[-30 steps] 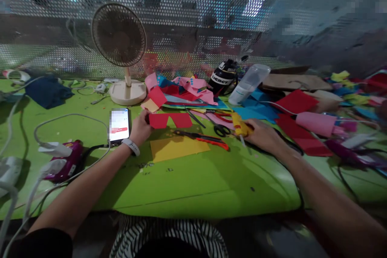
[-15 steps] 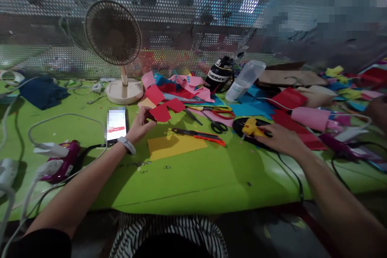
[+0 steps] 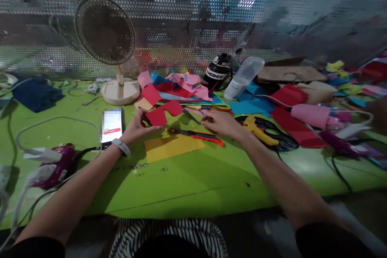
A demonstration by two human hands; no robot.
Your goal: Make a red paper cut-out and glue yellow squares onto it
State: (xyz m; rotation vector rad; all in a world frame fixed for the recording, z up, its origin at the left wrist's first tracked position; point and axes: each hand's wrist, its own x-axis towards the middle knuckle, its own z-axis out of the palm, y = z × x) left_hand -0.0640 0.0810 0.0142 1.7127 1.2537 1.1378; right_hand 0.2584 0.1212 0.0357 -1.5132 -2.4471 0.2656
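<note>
Red paper (image 3: 159,116), cut into a notched shape, is pinched in my left hand (image 3: 140,125) above the table. My right hand (image 3: 219,123) covers the handles of the scissors (image 3: 191,115), its fingertips closed at the near end of the blades. The scissors point away to the left; how the fingers sit in the handles is hidden. Just in front of both hands lies an orange and black utility knife (image 3: 205,136), partly over a yellow paper sheet (image 3: 169,148). A yellow glue gun (image 3: 258,131) rests on a black dish (image 3: 282,139) by my right forearm.
A fan (image 3: 121,90) and a phone (image 3: 111,125) stand and lie at left, near a purple power adapter (image 3: 57,165) with cables. Behind are paper scraps (image 3: 187,82), a black bottle (image 3: 216,72) and a clear bottle (image 3: 244,78). Red paper (image 3: 296,127) lies at right.
My right hand has let go of the glue gun, which now lies on the black dish, and has moved left to the scissors. My left hand still holds the red paper, now turned slightly.
</note>
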